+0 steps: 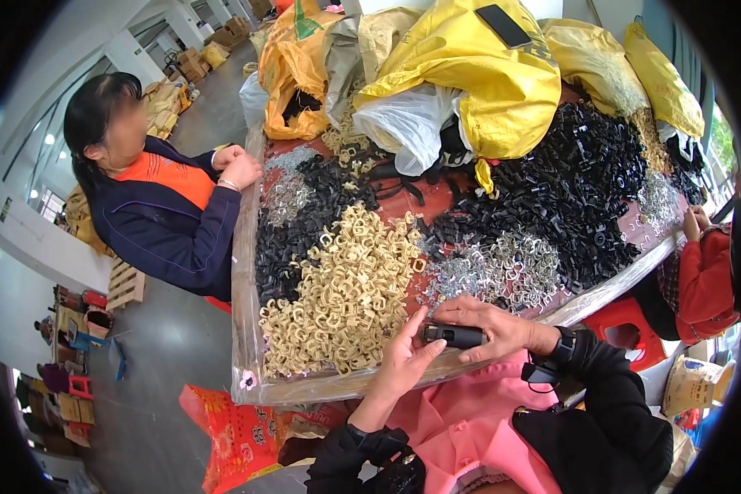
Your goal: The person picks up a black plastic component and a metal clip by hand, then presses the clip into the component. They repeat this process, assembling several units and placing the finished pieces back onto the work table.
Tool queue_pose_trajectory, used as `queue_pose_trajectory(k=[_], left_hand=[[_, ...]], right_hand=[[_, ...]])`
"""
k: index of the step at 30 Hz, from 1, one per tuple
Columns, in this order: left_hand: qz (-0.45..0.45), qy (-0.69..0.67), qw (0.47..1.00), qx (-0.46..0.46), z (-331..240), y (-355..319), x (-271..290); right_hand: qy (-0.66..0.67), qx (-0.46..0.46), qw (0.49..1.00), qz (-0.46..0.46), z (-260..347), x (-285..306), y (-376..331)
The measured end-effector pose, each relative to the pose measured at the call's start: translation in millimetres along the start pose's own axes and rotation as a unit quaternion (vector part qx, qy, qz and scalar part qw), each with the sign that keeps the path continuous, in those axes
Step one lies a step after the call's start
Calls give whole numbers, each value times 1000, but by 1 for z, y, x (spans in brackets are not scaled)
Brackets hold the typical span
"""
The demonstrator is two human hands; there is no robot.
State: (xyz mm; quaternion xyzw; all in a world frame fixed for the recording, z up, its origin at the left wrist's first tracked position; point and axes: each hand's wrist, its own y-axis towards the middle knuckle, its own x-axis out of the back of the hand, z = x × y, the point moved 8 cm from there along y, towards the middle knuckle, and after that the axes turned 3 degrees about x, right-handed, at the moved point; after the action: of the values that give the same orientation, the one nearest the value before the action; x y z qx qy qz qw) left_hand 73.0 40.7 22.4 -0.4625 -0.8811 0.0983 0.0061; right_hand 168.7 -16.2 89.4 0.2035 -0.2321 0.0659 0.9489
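Observation:
Above the near edge of the table, both my hands meet on a small black device (463,336), rounded and longish, with a dark round detail at its left end. My right hand (502,323) grips its body, fingers across the top and thumb below. At the left end, my left hand (405,361) pinches it between thumb and fingers. Just beyond my left hand lies a heap of beige plastic clips (337,288). Small silvery metal hooks (519,267) are piled beyond my right hand. Black plastic parts (576,185) spread over the far right.
A wrapped rim (321,390) borders the red table. Yellow sacks (502,90), an orange sack (292,82) and a dark phone (504,26) are at the back. One person (165,198) stands left; a red sleeve (706,280) shows right, near a red stool (626,325).

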Motion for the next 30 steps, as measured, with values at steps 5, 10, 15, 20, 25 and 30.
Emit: queue_pose_trajectory(k=[5,10,15,20,25,30], left_hand=[[47,-145,988,-24,-23,-3,-19],[49,-203,978,16,-15,-8,-26],[59,-260,961,67,-6,-8,-35],[88,-320,937,112,-3,0,-43],[77,-354,921,145,2,3,-46],[67,-371,908,180,19,6,-45]], right_hand=[[57,80,991,93,23,-8,8],[85,86,988,98,29,-9,3],[39,87,995,39,25,-9,-9],[6,121,991,-58,31,1,-9],[10,124,986,-111,28,10,-12],[31,116,985,-125,24,16,-13]])
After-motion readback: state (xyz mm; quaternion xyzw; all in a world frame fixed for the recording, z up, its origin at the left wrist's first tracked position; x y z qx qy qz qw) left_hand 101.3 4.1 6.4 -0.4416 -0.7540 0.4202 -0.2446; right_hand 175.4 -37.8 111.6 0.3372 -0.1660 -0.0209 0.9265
